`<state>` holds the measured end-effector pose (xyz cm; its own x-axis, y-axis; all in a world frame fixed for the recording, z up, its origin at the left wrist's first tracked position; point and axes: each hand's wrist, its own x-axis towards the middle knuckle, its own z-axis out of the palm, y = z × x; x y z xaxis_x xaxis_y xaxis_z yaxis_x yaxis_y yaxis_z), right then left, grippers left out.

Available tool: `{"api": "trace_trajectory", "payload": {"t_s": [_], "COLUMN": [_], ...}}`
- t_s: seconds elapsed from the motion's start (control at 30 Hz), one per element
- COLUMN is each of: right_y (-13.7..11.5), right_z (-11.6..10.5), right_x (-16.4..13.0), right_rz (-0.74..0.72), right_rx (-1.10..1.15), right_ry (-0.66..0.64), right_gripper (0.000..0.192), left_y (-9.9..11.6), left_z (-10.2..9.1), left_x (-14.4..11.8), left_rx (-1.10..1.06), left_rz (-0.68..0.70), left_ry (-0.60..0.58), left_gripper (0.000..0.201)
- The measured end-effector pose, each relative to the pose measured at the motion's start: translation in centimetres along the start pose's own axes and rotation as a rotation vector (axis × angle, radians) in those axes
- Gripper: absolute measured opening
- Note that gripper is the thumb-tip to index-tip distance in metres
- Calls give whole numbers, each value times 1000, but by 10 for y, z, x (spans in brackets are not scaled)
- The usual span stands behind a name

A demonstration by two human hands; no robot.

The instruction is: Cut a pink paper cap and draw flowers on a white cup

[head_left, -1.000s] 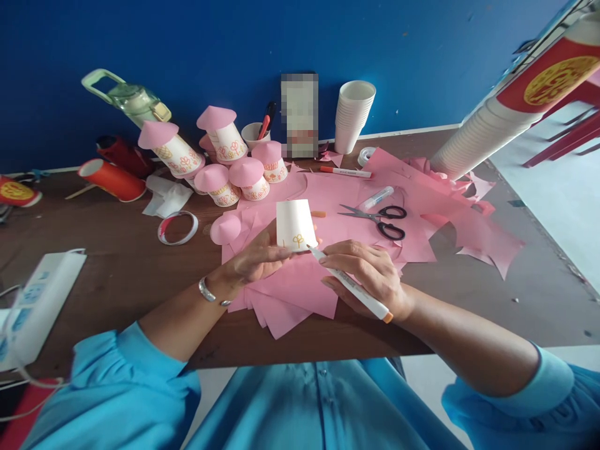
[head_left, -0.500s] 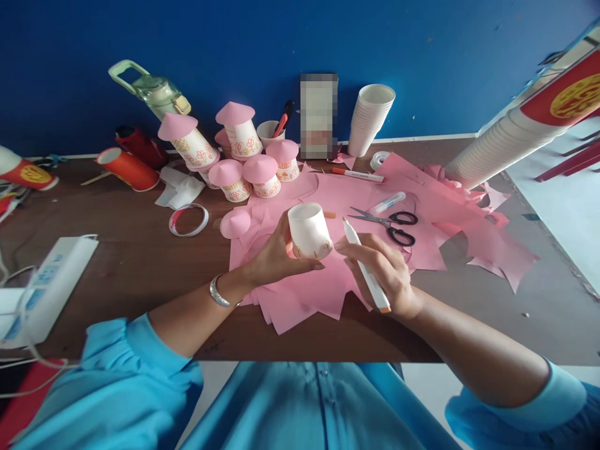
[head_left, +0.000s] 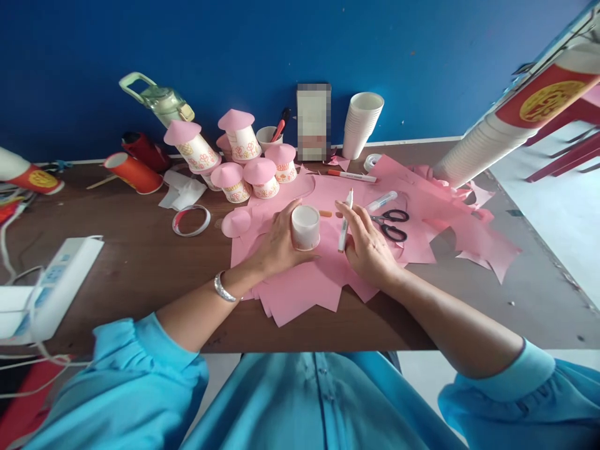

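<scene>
My left hand (head_left: 277, 242) grips a small white paper cup (head_left: 305, 227), held upside down, base up, over the pink paper sheets (head_left: 304, 284). My right hand (head_left: 368, 245) holds a white marker (head_left: 345, 220) upright, tip pointing away from me, just right of the cup. A loose pink paper cone (head_left: 235, 222) lies left of my left hand. An orange marker cap (head_left: 325, 214) lies between cup and marker.
Several cups with pink cone roofs (head_left: 244, 164) stand at the back. Black scissors (head_left: 391, 225), a glue tube (head_left: 380, 201), another marker (head_left: 351, 177), a tape ring (head_left: 190, 220), a stack of white cups (head_left: 359, 124), orange cups (head_left: 134, 173) and a power strip (head_left: 51, 287) lie around.
My left hand turned the cup and lowered it toward the paper. My right hand lifted the marker off the cup and swung it upright, moving forward beside the cup.
</scene>
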<state>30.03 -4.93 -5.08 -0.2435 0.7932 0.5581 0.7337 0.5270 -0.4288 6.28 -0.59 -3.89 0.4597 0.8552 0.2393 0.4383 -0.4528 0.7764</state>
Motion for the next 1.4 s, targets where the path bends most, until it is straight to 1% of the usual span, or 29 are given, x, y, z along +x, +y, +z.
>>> {"api": "trace_trajectory", "payload": {"t_s": [0.1, 0.13, 0.17, 0.2, 0.23, 0.3, 0.37, 0.4, 0.47, 0.53, 0.6, 0.67, 0.73, 0.8, 0.87, 0.97, 1.03, 1.13, 1.27, 1.33, 1.4], "right_y": [3, 4, 5, 6, 7, 9, 8, 7, 4, 0, -3, -4, -2, 2, 5, 10, 14, 20, 25, 25, 22], "right_z": [-1, -2, -2, -2, -2, -1, -2, -4, -11, -20, -29, -33, -29, -19, -6, 10, 16, 19, 19, 19, 20], "right_x": [2, 3, 3, 4, 4, 4, 6, 8, 15, 27, 42, 56, 67, 73, 74, 70, 66, 60, 57, 58, 60], "right_rz": [16, 22, 31, 42, 54, 84, 117, 127, 127, 78, 38, 10, 29, 121, 175, 161, 144, 121, 38, -11, -60], "right_rx": [18, 22, 27, 33, 44, 73, 110, 131, 169, 187, 123, 27, -64, -118, -166, -240, -279, -294, -173, -84, -6], "right_ry": [21, 29, 37, 44, 50, 63, 63, 56, 26, -11, -38, -50, -84, -181, -269, -340, -354, -310, -128, -14, 68], "right_gripper": [87, 85, 82, 80, 77, 72, 65, 62, 56, 49, 41, 44, 47, 46, 46, 39, 36, 32, 23, 19, 18], "left_y": [-1, -1, 1, 3, 5, 10, 16, 18, 22, 24, 25, 25, 25, 25, 23, 17, 10, -3, -18, -19, -16], "left_z": [-5, -8, -11, -15, -19, -28, -38, -43, -52, -57, -59, -58, -55, -53, -52, -51, -50, -45, -41, -40, -39], "left_x": [-1, -2, -1, -1, 0, 4, 10, 13, 20, 28, 36, 45, 53, 58, 60, 60, 59, 60, 63, 65, 67], "left_rx": [-133, -198, -265, -328, -384, -433, -394, -350, -238, -123, -38, 2, -7, -28, -23, 13, 18, 8, -17, -109, -264], "left_rz": [-19, -26, -33, -41, -53, -91, -105, -99, -98, -78, -61, -40, -16, -7, 6, 32, 21, -27, -78, -103, -144], "left_ry": [-37, -39, -34, -19, 12, 112, 191, 195, 140, 70, -4, -39, -28, 1, 41, 98, 121, 129, 117, 86, 2], "left_gripper": [126, 126, 121, 111, 96, 66, 46, 41, 34, 29, 23, 20, 22, 25, 22, 14, 12, 13, 19, 30, 44]}}
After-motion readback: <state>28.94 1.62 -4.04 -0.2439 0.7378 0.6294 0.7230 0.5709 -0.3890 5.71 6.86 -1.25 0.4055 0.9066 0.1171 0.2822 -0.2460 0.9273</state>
